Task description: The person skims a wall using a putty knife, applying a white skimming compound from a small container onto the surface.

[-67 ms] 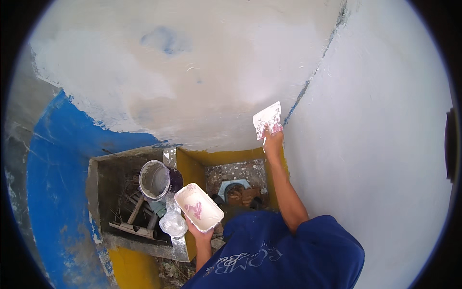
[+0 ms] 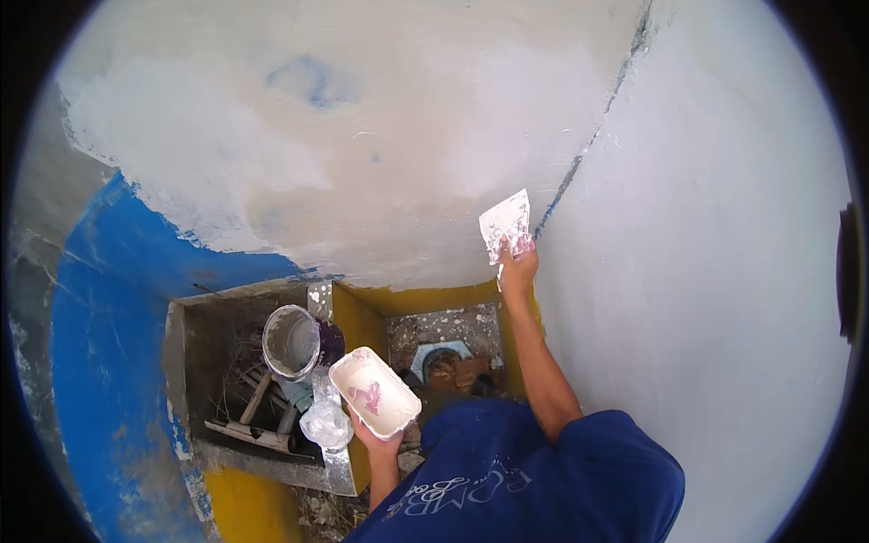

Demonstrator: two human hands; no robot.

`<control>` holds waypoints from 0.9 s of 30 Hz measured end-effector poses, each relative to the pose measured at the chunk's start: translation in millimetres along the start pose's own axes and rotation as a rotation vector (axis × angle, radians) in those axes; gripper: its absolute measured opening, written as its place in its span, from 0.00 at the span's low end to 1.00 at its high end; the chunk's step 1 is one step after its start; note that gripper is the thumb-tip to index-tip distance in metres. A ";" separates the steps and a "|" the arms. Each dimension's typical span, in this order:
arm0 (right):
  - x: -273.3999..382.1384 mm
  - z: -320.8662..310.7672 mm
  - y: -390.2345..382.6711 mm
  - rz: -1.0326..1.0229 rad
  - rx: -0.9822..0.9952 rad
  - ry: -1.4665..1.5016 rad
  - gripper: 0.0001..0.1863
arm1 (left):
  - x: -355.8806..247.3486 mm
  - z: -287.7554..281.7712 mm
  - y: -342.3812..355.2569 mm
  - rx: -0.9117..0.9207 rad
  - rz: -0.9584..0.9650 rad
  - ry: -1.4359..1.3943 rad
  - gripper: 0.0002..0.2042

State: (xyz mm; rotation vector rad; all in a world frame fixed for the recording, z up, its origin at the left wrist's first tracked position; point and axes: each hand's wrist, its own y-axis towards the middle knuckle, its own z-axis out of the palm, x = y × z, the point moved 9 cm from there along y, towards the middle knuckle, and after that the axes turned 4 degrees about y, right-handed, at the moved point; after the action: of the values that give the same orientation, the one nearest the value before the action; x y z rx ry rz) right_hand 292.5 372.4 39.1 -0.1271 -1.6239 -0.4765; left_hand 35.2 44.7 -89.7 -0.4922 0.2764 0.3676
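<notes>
- At the far left I see blue paint [image 2: 100, 344], which ends with a ragged upper edge where the pale coat of the front wall [image 2: 380, 199] begins.
- Next to it is a concrete box [image 2: 176, 353]; inside lie pieces of wood [image 2: 256, 398] and some dry twigs.
- At the right side of this box is a dark bucket [image 2: 332, 342], with pale stains around its mouth and a grey inside.
- Just below the bucket, a clear bag [image 2: 326, 425] lies crumpled on the ledge [image 2: 339, 469].
- To the right of the bag is the white tray [image 2: 391, 405], tilted a little, with a pink smear on its bottom.
- The left hand [image 2: 376, 441] holds this tray from its lower edge; most of the fingers are hidden under it.
- Beyond the tray, low between yellow walls [image 2: 358, 317], I notice a light blue basin [image 2: 420, 359] with brown pieces in it.
- More to the right, the right hand [image 2: 518, 264] is closed on a scraper [image 2: 507, 219], whose wide blade points upward and carries white and pink smears.
- The scraper is in front of the front wall, near the corner line [image 2: 579, 163]; whether it touches the wall, I cannot tell.
- Under the right arm is a blue shirt [image 2: 561, 480], and farthest right stands the smooth, pale side wall [image 2: 697, 253].
</notes>
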 end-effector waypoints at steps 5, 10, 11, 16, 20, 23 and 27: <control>79.2 -44.8 27.1 -0.201 -0.316 0.125 0.10 | -3.4 0.7 10.9 0.032 -0.030 0.016 0.31; 141.5 -36.3 66.5 -0.507 -0.479 -0.218 0.10 | -9.8 41.2 17.5 0.050 -0.066 0.008 0.29; 147.4 -31.2 70.4 -0.524 -0.495 -0.303 0.10 | -11.0 42.7 20.8 0.058 -0.068 0.010 0.29; 158.1 21.1 14.3 -0.691 -0.213 -0.146 0.11 | -19.9 40.7 30.2 0.108 -0.067 0.031 0.29; 155.4 -21.3 53.4 -0.503 -0.436 0.059 0.12 | -25.7 39.2 29.4 0.065 -0.034 0.015 0.30; 164.3 -33.2 81.7 -0.565 -0.482 -0.219 0.13 | -19.8 34.7 27.3 0.057 -0.035 -0.032 0.30; 169.1 29.1 34.0 -0.702 -0.264 -0.223 0.14 | -17.5 48.4 24.5 0.134 -0.050 0.011 0.31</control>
State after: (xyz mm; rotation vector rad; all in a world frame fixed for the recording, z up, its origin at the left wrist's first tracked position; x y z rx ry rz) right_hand 257.5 380.7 210.3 0.2118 -1.7961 -1.2518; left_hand 17.8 84.4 -52.7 -0.3692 0.2969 0.2952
